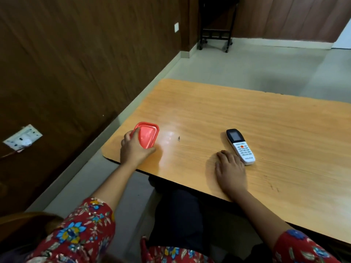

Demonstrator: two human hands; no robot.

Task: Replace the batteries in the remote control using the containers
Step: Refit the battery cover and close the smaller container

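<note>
Head view shows us the left hand (133, 149) curled around a red container (147, 134) near the left corner of the table (247, 118). The thumb lies along the container's near side and the fingers (127, 134) wrap its left edge, so we read this hand as grasping the container. The container has a red lid with a raised rim, and we cannot tell what is inside. It sits on the tabletop, close to the left edge.

The right hand (230, 170) lies palm down on the wood with its fingers spread loosely and holding nothing. Its fingertips reach just beside the lower end of the remote control (240, 147); we cannot tell whether they touch it. The remote lies face up on the table, its dark screen end pointing away from us and its white keypad end toward the right hand. An orange button shows on the keypad. The remote and the container are well apart, with bare wood and a bright patch of reflected light between them.

Both forearms come from red floral sleeves (83, 230). Beyond the table we see a pale floor (247, 67), brown wood-panelled walls (76, 54), a white socket plate (22, 138) on the left wall and a dark wheeled stand (216, 33) at the back.
</note>
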